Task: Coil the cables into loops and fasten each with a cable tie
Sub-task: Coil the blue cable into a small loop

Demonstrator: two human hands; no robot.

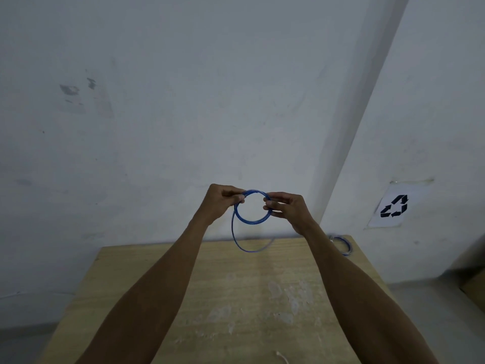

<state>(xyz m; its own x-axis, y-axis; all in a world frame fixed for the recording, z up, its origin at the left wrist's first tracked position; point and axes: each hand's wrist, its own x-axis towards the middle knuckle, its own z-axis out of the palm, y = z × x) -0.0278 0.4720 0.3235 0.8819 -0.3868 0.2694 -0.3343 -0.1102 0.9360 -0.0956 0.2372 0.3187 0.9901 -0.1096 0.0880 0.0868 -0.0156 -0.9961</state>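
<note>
A thin blue cable (252, 221) is wound into a round coil held up in the air above the far end of the wooden table (223, 290). My left hand (223, 202) pinches the coil's upper left side. My right hand (288, 208) grips its right side. One loose strand of the same cable hangs below the coil in a long loop that reaches down to the table's far edge. A second blue cable (342, 244), coiled, lies on the table's far right corner, partly hidden by my right forearm.
A white wall stands right behind the table. A paper sign with a recycling symbol (395, 206) is stuck to the wall at the right. A small white piece (282, 356) lies near the table's front edge. Grey floor lies on both sides.
</note>
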